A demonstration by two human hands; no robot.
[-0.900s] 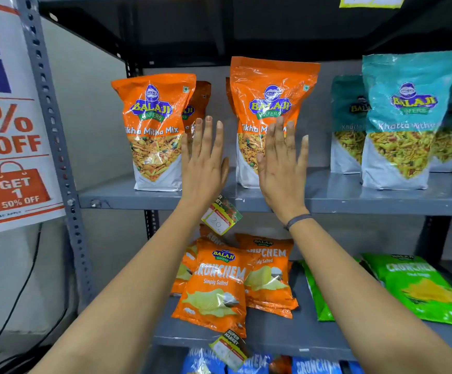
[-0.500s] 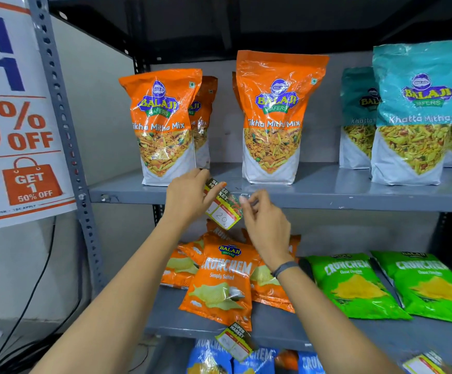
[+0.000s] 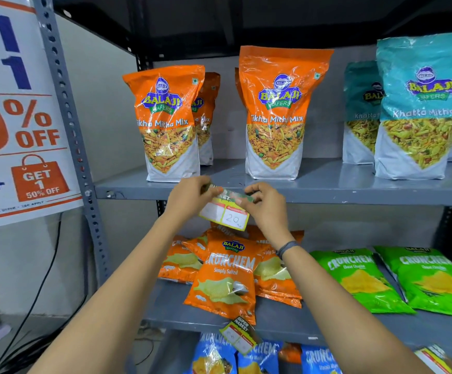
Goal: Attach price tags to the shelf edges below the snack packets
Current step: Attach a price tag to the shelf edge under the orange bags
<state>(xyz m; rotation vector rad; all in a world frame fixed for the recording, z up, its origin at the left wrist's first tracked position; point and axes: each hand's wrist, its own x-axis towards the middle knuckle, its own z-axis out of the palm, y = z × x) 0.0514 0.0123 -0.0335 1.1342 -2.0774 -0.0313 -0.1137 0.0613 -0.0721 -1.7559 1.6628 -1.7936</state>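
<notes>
Hands up at the shelf front now. The left hand (image 3: 190, 195) and right hand (image 3: 266, 203) each have their fingers pinched shut on one top corner of a glossy yellow-bordered card price tag (image 3: 226, 211) with "20" handwritten in its white box. The tag hangs between the two hands, long axis running left to right and tipped slightly down toward the right, its dark green top strip just against the front lip of the grey painted-metal shelf edge (image 3: 340, 197). Both hands sit equally close; the edge lies directly behind and just above the fingers. Above it stand two crinkly orange plastic Tikha Mitha Mix pouches (image 3: 276, 114), upright, the tag sitting below the gap between them. I'd say a level press onto that flat lip comes next. Thin card, it'll bend easily.
</notes>
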